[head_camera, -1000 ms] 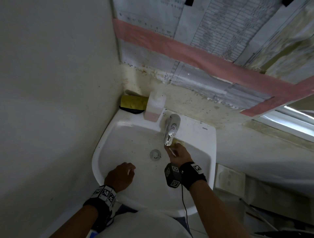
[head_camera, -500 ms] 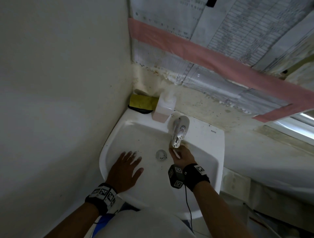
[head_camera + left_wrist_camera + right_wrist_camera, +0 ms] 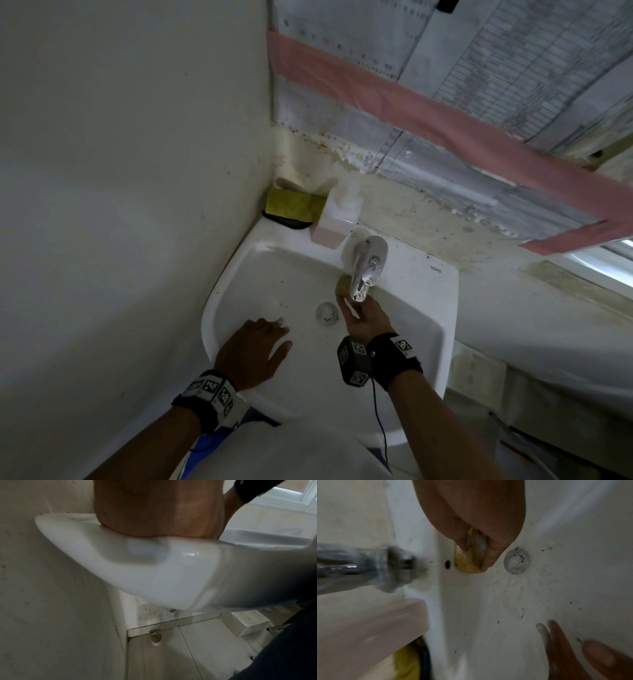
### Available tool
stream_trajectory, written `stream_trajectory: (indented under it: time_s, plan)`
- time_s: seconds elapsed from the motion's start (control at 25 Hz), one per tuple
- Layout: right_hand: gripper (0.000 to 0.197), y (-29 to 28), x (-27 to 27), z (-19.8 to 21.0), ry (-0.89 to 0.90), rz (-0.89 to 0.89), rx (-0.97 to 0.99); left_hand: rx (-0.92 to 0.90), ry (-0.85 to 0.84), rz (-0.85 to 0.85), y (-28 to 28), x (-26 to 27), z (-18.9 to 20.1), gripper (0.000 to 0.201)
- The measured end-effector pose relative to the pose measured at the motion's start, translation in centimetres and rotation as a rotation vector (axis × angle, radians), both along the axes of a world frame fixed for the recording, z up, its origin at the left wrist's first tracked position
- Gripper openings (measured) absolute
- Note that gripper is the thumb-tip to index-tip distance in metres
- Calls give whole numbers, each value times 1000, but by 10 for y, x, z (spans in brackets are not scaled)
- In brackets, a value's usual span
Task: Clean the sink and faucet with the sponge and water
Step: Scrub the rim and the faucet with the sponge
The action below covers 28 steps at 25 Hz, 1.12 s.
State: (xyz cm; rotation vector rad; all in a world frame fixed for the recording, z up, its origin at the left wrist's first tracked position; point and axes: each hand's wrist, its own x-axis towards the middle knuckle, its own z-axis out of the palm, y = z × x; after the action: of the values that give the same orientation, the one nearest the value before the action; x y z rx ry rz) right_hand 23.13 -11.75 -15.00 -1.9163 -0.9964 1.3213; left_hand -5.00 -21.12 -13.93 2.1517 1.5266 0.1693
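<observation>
A white sink (image 3: 442, 329) hangs in the corner, its basin specked with dark dirt around the round drain (image 3: 327, 313) (image 3: 516, 561). The chrome faucet (image 3: 366, 267) (image 3: 368, 566) juts over the back rim. My right hand (image 3: 363, 317) grips a yellow sponge (image 3: 342, 286) (image 3: 469, 561) against the basin's back wall just under the spout, beside the overflow hole (image 3: 447, 564). My left hand (image 3: 260, 349) lies flat with straight fingers (image 3: 556, 639) on the basin's front left slope. In the left wrist view the sink's outer rim (image 3: 154, 568) fills the frame.
A pink soap dispenser (image 3: 337, 219) stands on the back ledge left of the faucet. A second yellow sponge (image 3: 294, 205) lies in the corner on a dark pad. Walls close in at left and behind. A floor drain (image 3: 155, 639) sits below the sink.
My left hand went from a loose fist at the front rim to lying flat inside the basin. The right hand has shifted the sponge slightly left under the spout.
</observation>
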Motion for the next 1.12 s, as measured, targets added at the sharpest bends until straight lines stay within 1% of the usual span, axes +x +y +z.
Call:
stream_trajectory:
  time_s: [0.04,0.08,0.12,0.16,0.2,0.24,0.28,0.32,0.36,0.4,0.44,0.48,0.52,0.56,0.6,0.64,0.68,0.72,0.76,0.8,0.84,0.88,0.92,0.96,1.0,1.04,1.08,1.12]
  plan:
    - [36,0,-6,-6,-132,161,61,11,1,8,0,0,0,51]
    - [40,-2,-12,-12,-59,111,-15,22,5,17,0,1,0,50]
    - [42,-5,-11,-26,-128,108,-37,30,7,23,0,2,0,49]
    - [40,-3,-12,-44,-39,35,-92,31,10,24,1,2,0,48]
    - [34,-7,-17,-37,-74,43,-116,30,12,23,1,2,0,48]
    - [25,-1,-24,-15,53,-2,-70,29,9,25,0,2,0,48]
    - [19,-2,-22,-7,103,-82,-10,23,6,32,0,2,1,48]
    - [22,0,-22,-2,272,-196,-55,9,3,40,0,1,1,48]
    - [25,2,-20,2,280,-185,-124,-4,0,45,0,1,2,48]
    - [27,3,-20,6,195,-70,-106,-20,-3,44,0,2,2,49]
    - [32,1,-23,14,75,2,-81,-35,-4,40,0,2,2,51]
    - [33,0,-24,9,29,63,-54,-52,-4,36,0,2,3,53]
    - [28,0,-26,6,31,36,-40,-65,-4,35,0,2,3,55]
    - [25,1,-29,-1,99,-4,-71,-70,-7,38,0,2,3,56]
    - [28,-2,-34,0,-16,86,-84,-71,-12,42,0,2,3,57]
    - [36,1,-38,-3,-144,234,-134,-64,-15,45,0,2,3,56]
    - [44,2,-43,-1,-295,323,-190,-53,-16,46,0,2,5,55]
    - [49,6,-52,1,-219,281,-215,-38,-16,47,0,2,7,53]
    - [48,3,-59,4,-179,226,-210,-18,-15,48,1,2,9,50]
    - [43,5,-61,2,-21,78,-155,2,-14,45,1,3,11,48]
    - [39,7,-67,8,263,-103,-163,14,-13,39,1,3,12,46]
    - [38,10,-73,11,601,-322,-171,18,-14,32,1,3,13,45]
    - [41,13,-79,13,731,-420,-194,18,-17,26,1,4,13,45]
    - [43,16,-83,10,633,-362,-184,18,-21,22,1,4,13,45]
    - [42,19,-85,11,400,-211,-200,12,-27,19,2,3,14,44]
    - [40,19,-84,4,165,-6,-217,10,-31,17,2,3,15,44]
    - [41,16,-83,2,-117,203,-199,10,-34,16,3,3,16,44]
    - [44,16,-83,-2,-295,329,-185,11,-38,15,3,3,18,44]
